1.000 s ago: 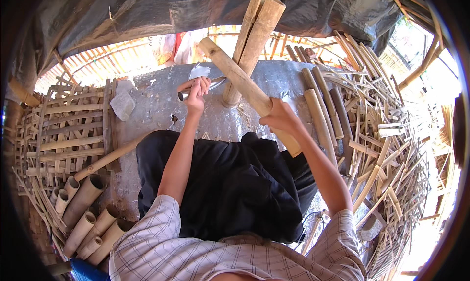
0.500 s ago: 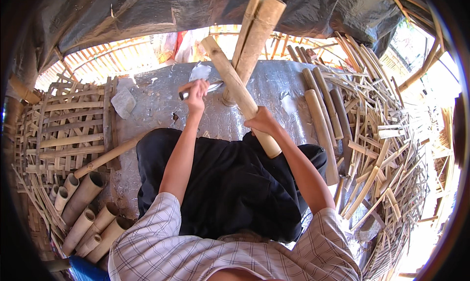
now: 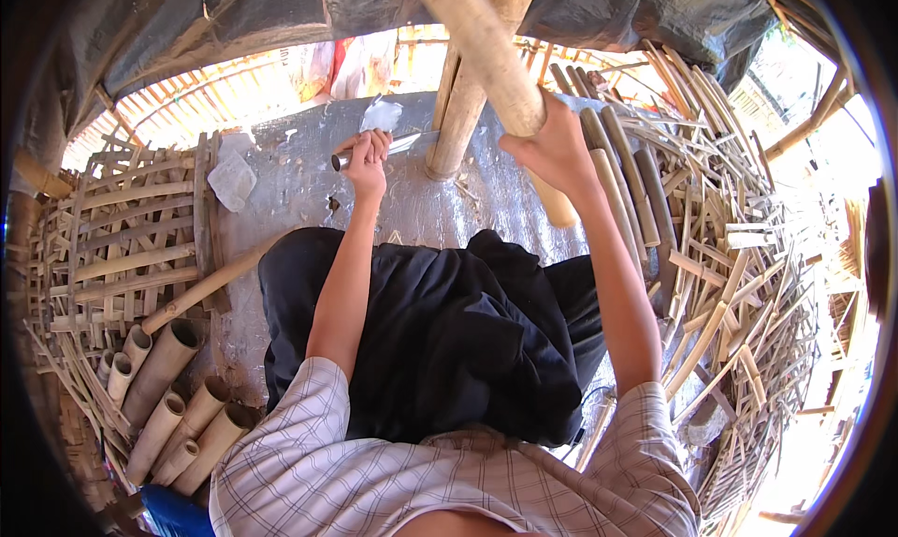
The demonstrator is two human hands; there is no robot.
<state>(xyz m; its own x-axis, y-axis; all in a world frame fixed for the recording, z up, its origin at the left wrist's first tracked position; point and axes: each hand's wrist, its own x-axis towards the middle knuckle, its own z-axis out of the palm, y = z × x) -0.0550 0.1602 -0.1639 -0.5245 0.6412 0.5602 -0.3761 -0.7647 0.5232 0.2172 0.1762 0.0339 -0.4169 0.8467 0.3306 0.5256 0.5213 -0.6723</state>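
Note:
My left hand (image 3: 366, 163) is wrapped round the handle of a knife (image 3: 404, 144), whose bright blade points right towards a split upright bamboo post (image 3: 458, 130). Blade and post appear close, but I cannot tell whether they touch. In my right hand (image 3: 561, 152) is a thick bamboo pole (image 3: 491, 60), raised and slanted, its upper end leaning far left and leaving the view at the top. The pole passes in front of the post and is slightly blurred. Its lower end shows below my fist.
Several bamboo lengths (image 3: 644, 186) lie to the right beside a heap of split bamboo strips (image 3: 748, 284). At left are a woven bamboo lattice (image 3: 140, 224), a pale stone (image 3: 232, 181) and cut bamboo tubes (image 3: 164, 373). A grey sheet (image 3: 281, 177) covers the work surface.
My right hand has lifted the bamboo pole upward and slightly right, off my lap. The left hand has shifted a little up and left with the knife.

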